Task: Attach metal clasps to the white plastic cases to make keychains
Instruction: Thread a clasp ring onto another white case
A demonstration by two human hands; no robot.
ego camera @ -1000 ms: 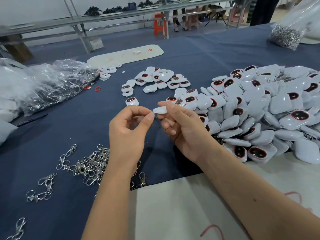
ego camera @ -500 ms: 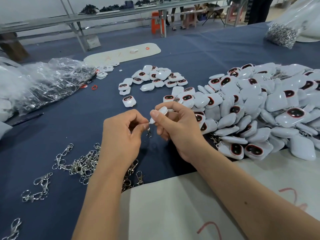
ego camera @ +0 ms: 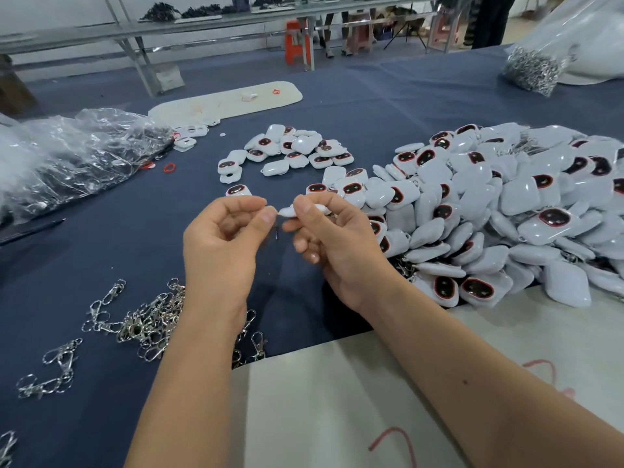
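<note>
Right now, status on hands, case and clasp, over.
Right hand pinches white case. Left hand pinches at its corner; clasp barely visible below. Nothing in the way.

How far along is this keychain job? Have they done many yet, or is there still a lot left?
Hard to count. The big pile of cases on the right shows bits of metal among them, so some probably carry clasps already. Right now the right hand holds one white case while the left hand pinches something at its end. A smaller group of cases and loose clasps suggest plenty remains.
</note>
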